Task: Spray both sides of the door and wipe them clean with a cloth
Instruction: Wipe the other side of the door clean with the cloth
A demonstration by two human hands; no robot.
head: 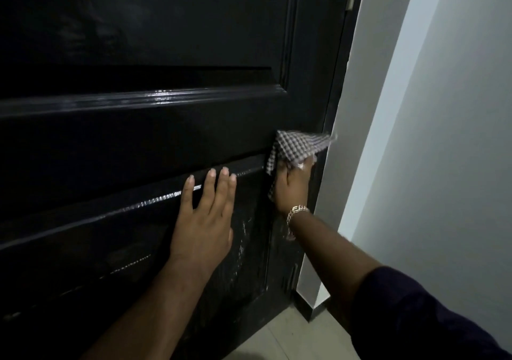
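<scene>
Two hands: left hand (205, 218) flat on upright door (138, 55); right hand (292, 186) clutches checked cloth (297, 148) pointing rightward.

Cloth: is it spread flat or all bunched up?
Bunched. The cloth is crumpled under the right hand, corners sticking out, against the door.

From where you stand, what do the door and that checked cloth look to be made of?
The door looks like wood under glossy black paint: moulded panels, bright glints along the ridges. The cloth in the right hand seems thin woven cotton: small check, soft folds, frayed corner.
</scene>
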